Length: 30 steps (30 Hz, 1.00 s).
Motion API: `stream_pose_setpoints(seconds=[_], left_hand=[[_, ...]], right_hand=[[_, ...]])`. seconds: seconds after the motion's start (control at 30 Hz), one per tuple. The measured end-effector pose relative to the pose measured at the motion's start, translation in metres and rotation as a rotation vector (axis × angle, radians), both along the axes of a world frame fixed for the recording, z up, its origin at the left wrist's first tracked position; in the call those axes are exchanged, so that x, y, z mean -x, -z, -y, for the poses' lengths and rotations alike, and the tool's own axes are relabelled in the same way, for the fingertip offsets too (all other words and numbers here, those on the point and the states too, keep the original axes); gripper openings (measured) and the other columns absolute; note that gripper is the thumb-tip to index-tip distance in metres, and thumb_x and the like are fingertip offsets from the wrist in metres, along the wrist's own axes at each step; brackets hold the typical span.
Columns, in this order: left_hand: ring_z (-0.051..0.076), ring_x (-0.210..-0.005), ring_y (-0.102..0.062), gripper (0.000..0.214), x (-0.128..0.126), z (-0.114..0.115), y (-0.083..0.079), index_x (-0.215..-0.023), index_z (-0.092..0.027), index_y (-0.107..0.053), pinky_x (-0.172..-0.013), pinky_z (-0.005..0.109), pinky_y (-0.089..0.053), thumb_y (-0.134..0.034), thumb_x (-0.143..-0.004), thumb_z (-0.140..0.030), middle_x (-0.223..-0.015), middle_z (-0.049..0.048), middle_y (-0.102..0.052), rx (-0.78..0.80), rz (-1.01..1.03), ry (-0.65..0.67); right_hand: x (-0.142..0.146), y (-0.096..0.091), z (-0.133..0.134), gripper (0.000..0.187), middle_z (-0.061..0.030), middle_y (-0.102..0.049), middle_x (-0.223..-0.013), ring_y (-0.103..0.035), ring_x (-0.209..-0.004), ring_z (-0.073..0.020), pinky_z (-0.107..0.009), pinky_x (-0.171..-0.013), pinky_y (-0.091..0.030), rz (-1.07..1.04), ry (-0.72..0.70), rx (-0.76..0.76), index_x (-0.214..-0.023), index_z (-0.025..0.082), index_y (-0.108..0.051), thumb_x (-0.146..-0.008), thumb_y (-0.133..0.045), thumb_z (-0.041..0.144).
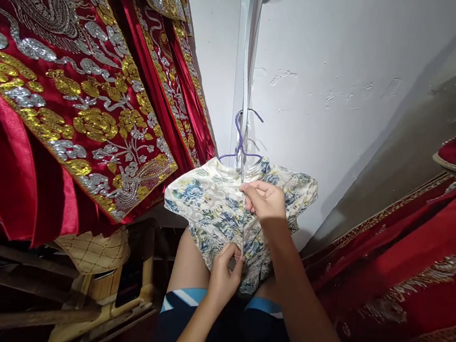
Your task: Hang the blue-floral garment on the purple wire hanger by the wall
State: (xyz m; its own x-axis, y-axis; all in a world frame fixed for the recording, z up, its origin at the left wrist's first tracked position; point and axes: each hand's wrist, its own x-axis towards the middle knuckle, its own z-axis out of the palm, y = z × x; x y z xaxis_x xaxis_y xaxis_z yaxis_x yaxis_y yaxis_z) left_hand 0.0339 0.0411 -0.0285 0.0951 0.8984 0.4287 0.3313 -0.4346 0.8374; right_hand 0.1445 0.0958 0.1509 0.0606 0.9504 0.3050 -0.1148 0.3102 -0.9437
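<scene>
Floral dress [207, 207] hangs on purple hanger [240, 139], hook just above upper grip, by wall [326, 67]. R hand [266, 200] pinches fabric below collar; L hand [224, 275] pinches it lower down. Prob best: keep cloth taut btw grips, don't tug hanger.

A small dress [211, 207] hangs on a hanger [240, 139] in the middle, right in front of the wall [338, 68]. The hanger hooks onto a strip [245, 47] that runs up the wall. The right hand [266, 200] has its grip on the dress near the top. The left hand [223, 276] has its grip lower down, on the front. The person's knees [186, 265] are under and behind the dress. Big robes [75, 99] hang to the left. More robes [411, 258] lie to the right. A wooden stool [109, 294] sits below the left robes.
</scene>
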Motion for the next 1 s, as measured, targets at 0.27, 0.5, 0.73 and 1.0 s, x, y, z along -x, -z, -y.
stream_pose_setpoints(seconds=[0.27,0.5,0.73,1.0], left_hand=[[0.018,-0.076,-0.054,0.02,-0.001,0.002,0.008,-0.075,-0.02,-0.045,-0.068,0.027,-0.04,-0.053,-0.093,-0.023,-0.078,0.0021,-0.052,0.066,-0.011,0.016],[0.019,-0.082,-0.061,0.013,0.013,-0.018,-0.059,-0.089,-0.019,-0.064,-0.077,0.03,-0.048,-0.059,-0.095,-0.029,-0.084,0.0043,-0.065,-0.1,0.085,-0.047],[0.017,-0.085,-0.063,0.027,0.029,-0.053,-0.172,-0.123,-0.021,-0.066,-0.077,0.029,-0.049,-0.058,-0.099,-0.03,-0.102,0.0063,-0.07,-0.514,0.009,-0.09],[0.015,-0.077,-0.056,0.01,0.026,-0.054,-0.196,-0.092,-0.017,-0.064,-0.071,0.027,-0.044,-0.057,-0.098,-0.022,-0.085,0.0027,-0.061,-0.654,-0.183,-0.124]], right_hand=[[-0.007,-0.008,0.0,0.022,0.0047,-0.051,-0.045,-0.038,-0.041,-0.0081,-0.023,-0.041,-0.029,-0.04,0.017,-0.056,-0.076,0.014,-0.071,-0.08,-0.071,0.036],[-0.011,-0.008,0.009,0.028,0.0041,-0.05,-0.047,-0.044,-0.045,-0.0106,-0.024,-0.043,-0.033,0.036,0.054,-0.134,-0.086,0.016,-0.073,-0.084,-0.069,0.043],[-0.011,-0.011,0.017,0.026,0.0036,-0.05,-0.048,-0.043,-0.046,-0.0107,-0.025,-0.044,-0.032,0.085,0.085,-0.18,-0.082,0.017,-0.071,-0.086,-0.067,0.042],[-0.004,0.002,0.004,0.029,0.0051,-0.047,-0.054,-0.031,-0.048,-0.0081,-0.024,-0.046,-0.023,0.021,-0.016,-0.15,-0.077,0.018,-0.061,-0.084,-0.067,0.045]])
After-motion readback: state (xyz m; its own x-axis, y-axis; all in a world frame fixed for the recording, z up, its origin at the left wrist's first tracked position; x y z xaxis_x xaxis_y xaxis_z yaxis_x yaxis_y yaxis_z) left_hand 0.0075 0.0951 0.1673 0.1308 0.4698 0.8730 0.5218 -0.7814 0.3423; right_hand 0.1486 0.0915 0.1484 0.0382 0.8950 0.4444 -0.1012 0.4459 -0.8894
